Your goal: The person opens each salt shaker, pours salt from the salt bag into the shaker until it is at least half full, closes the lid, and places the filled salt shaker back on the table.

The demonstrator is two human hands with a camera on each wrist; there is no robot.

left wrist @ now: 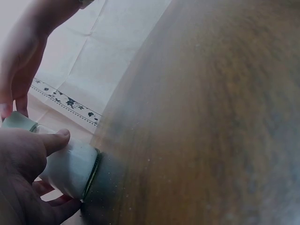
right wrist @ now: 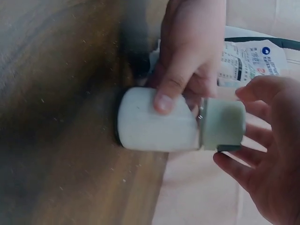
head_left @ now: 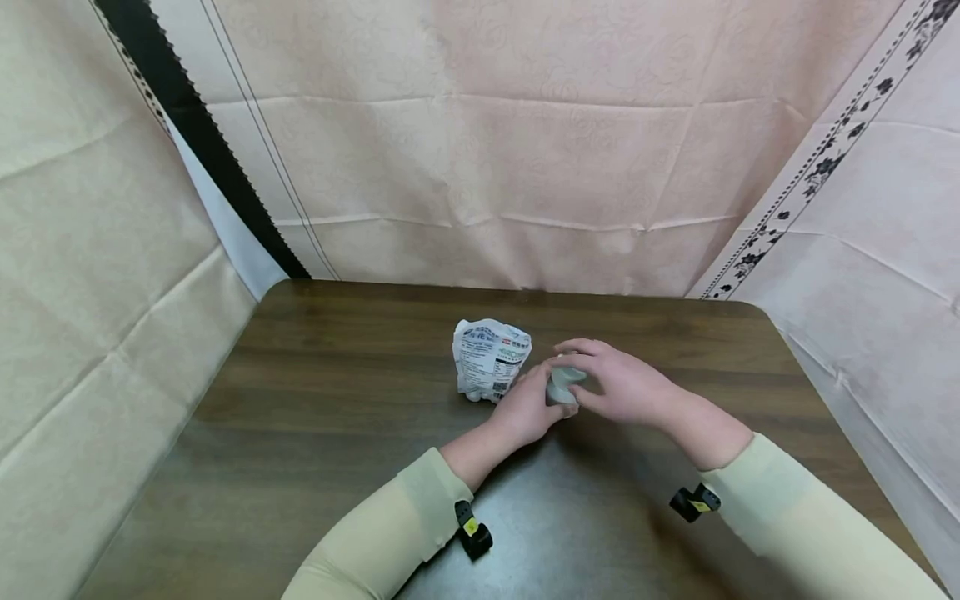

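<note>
A small clear jar (right wrist: 157,122) filled with something white stands upright on the wooden table, topped by a pale green cap (right wrist: 222,123). My left hand (head_left: 528,406) grips the jar's body, its thumb along one side and fingers round the other. Around the cap curls my right hand (head_left: 626,383), thumb and fingertips at its edges; the head view partly hides this contact. Under a fingertip, a dark tab (right wrist: 228,148) shows on the cap's side. Just left of the jar, a white printed bag (head_left: 491,358) sits on the table, close to my left hand.
The brown wooden table (head_left: 300,417) has rounded far corners. Pale cloth (head_left: 480,167) hangs behind its far edge, and more cloth borders both sides. A black camera (head_left: 474,531) is worn on the left wrist, another camera (head_left: 694,502) on the right.
</note>
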